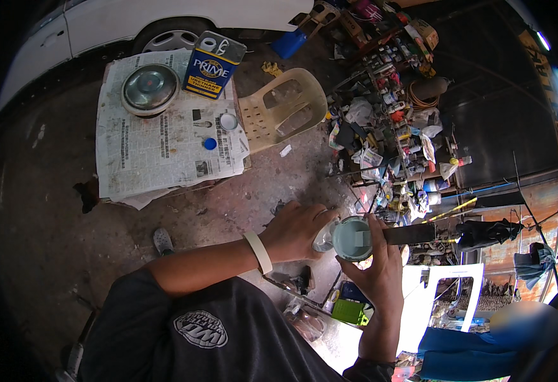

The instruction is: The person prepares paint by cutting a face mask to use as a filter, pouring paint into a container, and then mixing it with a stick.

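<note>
Liquid of pale grey-green (350,232) sits in a round, open container (338,249) gripped by the right hand (382,264), mouth upward, presumably against spilling; the left hand (298,232) grasps a clear, plastic-looking cup (323,239) alongside.

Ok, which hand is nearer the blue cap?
Left. The left hand is below and to the right of the blue cap in the picture; the right hand is farther right and lower.
</note>
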`<control>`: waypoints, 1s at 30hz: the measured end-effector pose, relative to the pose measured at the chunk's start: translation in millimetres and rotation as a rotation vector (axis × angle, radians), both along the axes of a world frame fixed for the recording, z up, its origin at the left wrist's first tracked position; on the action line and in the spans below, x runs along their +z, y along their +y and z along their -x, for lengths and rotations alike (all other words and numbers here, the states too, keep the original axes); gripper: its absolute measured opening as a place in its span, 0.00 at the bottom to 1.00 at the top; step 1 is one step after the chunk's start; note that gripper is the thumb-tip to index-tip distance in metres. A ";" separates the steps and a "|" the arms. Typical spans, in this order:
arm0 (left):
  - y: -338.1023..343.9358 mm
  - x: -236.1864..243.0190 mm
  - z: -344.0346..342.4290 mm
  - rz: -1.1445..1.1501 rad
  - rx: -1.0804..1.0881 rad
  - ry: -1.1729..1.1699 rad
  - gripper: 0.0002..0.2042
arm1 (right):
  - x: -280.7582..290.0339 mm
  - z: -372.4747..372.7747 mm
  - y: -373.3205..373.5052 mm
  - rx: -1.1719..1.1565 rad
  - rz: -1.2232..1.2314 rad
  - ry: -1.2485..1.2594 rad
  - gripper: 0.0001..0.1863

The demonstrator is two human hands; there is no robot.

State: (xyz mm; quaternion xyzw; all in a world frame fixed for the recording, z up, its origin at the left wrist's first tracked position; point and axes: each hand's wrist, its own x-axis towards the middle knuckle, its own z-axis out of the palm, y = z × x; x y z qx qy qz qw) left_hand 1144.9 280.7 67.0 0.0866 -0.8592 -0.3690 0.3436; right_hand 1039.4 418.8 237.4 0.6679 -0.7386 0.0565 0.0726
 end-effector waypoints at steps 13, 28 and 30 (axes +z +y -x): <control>1.9 2.5 -2.9 0.006 -0.013 -0.017 0.47 | 0.5 -1.7 1.7 -0.028 -0.022 -0.028 0.53; 3.9 1.8 -1.6 0.004 -0.011 -0.026 0.48 | 0.2 0.1 5.4 -0.017 -0.017 -0.022 0.54; 4.2 2.3 -2.1 0.000 -0.013 -0.032 0.48 | 0.1 -0.1 5.3 -0.024 -0.020 -0.021 0.54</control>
